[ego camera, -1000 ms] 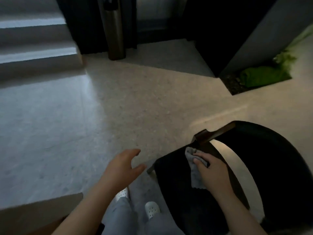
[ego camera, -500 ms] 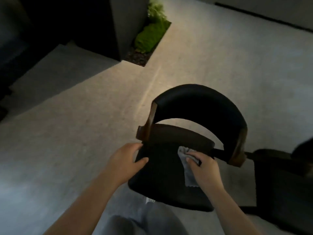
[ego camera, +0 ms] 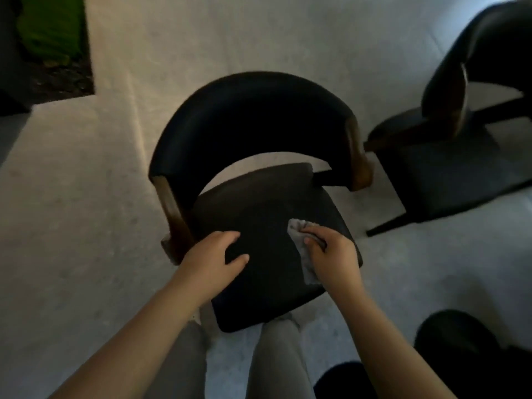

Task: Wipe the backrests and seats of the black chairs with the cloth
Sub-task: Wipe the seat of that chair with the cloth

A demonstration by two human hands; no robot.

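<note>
Gripping the grey cloth (ego camera: pixel 299 229) in the right hand (ego camera: pixel 335 253), pressed on the black chair seat (ego camera: pixel 259 203). Resting the left hand (ego camera: pixel 211 256) beside it, fingers relaxed, holding nothing.

left hand (ego camera: pixel 213 260) and right hand (ego camera: pixel 334 254) bare (forearms (ego camera: pixel 138 335) too); light grey trousers (ego camera: pixel 276 367).

A pale speckled floor (ego camera: pixel 86 226) spreads on every side of the grip on the cloth (ego camera: pixel 299 228). Far up and to the left of the grip, a bed of green plants (ego camera: pixel 49 27) sits sunk in the floor, with dark soil (ego camera: pixel 63 79) at its nearer edge. A dark wall (ego camera: pixel 8 53) stands just left of the bed. A warm streak of light (ego camera: pixel 135 116) crosses the floor between the bed and the grip.
</note>
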